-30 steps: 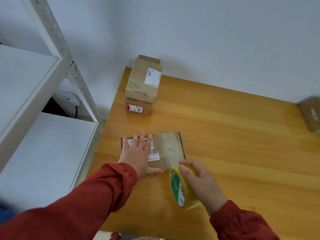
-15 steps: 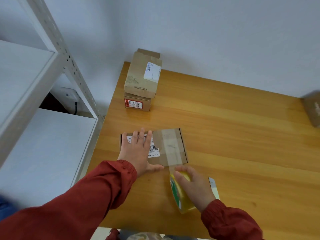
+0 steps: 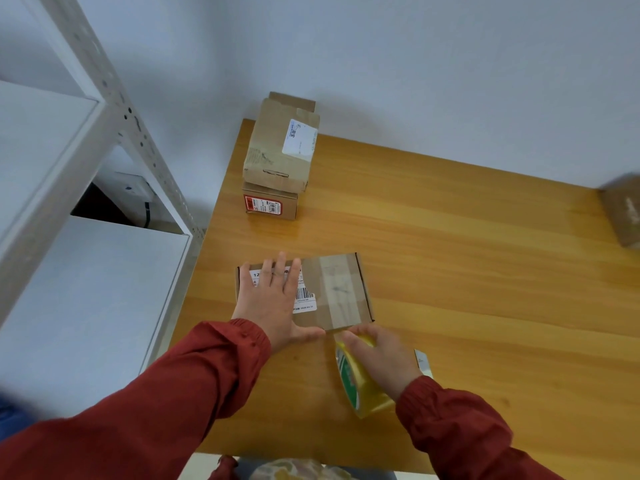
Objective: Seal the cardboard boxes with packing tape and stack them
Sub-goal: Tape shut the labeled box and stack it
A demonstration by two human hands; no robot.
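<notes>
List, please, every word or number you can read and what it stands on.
"12": white barcode label on the flat brown cardboard box; other print too small.
Red-and-white label on the lower stacked box: blurred.
White label on the upper stacked box: blurred.
Green print on the yellow tape roll: unreadable.

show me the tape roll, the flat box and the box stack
tape roll (image 3: 367,393): head view, yellow outer band
flat box (image 3: 341,289): head view, taped strip on its top
box stack (image 3: 273,150): head view, top face of the upper box
</notes>
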